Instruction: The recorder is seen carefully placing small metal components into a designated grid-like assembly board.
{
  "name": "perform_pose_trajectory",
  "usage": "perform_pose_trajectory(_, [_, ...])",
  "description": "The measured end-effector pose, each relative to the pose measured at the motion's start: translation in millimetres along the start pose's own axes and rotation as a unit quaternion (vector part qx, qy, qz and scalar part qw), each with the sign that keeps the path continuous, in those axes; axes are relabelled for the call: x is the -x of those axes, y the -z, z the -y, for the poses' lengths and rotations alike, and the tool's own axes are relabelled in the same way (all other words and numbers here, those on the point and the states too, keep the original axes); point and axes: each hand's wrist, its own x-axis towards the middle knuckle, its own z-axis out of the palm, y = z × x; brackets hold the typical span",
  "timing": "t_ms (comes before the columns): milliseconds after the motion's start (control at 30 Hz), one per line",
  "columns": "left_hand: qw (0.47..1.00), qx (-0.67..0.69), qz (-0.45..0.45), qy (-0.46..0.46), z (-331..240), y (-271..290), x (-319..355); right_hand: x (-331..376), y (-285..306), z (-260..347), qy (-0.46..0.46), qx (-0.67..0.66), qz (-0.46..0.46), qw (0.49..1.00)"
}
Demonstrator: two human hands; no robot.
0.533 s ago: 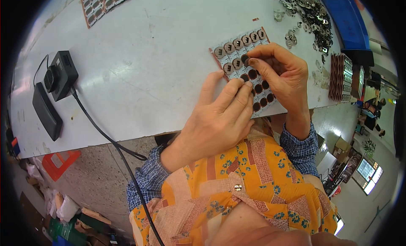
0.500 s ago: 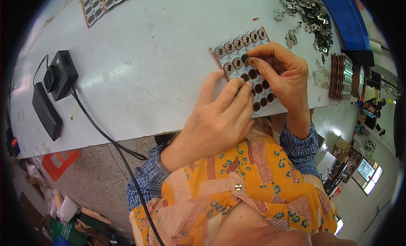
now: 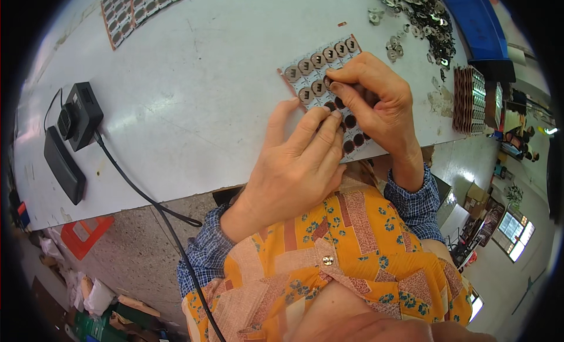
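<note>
A flat circuit-board panel (image 3: 298,85) lies near the front edge of the table, tilted a little. Round silver metal discs (image 3: 318,60) with dark marks fill its far row and start the second row from the left. Nearer rows show bare dark round pads (image 3: 350,121). My left hand (image 3: 296,166) rests with fingers stretched, the index at the panel's left edge and the other tips over the pads. My right hand (image 3: 382,101) pinches a round metal disc (image 3: 328,82) between thumb and index finger, against the second row. Its other fingers are curled and partly hidden.
Loose metal pieces (image 3: 432,24) lie heaped at the far right, beside a blue bin (image 3: 476,24). Stacked panels (image 3: 469,101) stand at the right edge. More panels (image 3: 120,19) lie far left. A black device (image 3: 84,116) with a cable (image 3: 132,177) sits at the left.
The whole view has shifted slightly, so the panel and hands appear a little further left. Both hands keep nearly the same place on the panel, and the right still pinches the disc.
</note>
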Motion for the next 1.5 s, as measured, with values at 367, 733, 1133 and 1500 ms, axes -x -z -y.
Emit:
perform_pose_trajectory(367, [1.0,0.007,0.009,0.01,-1.7,3.5,-3.4,12.5,-5.2,-3.2,0.028,0.04,-0.052,0.997])
perform_pose_trajectory(733, [1.0,0.011,0.011,0.016,-1.9,3.6,-3.9,13.3,41.6,-46.0,-0.046,0.162,-0.215,0.962])
perform_pose_trajectory(1133, [1.0,0.006,0.014,0.02,-2.6,4.7,-3.5,24.7,45.0,-30.5,-0.056,-0.025,-0.161,0.985])
perform_pose_trajectory(1500, [1.0,0.013,0.005,0.022,-2.4,3.8,-2.2,12.7,31.1,-1.4,-0.15,-0.393,-0.03,0.907])
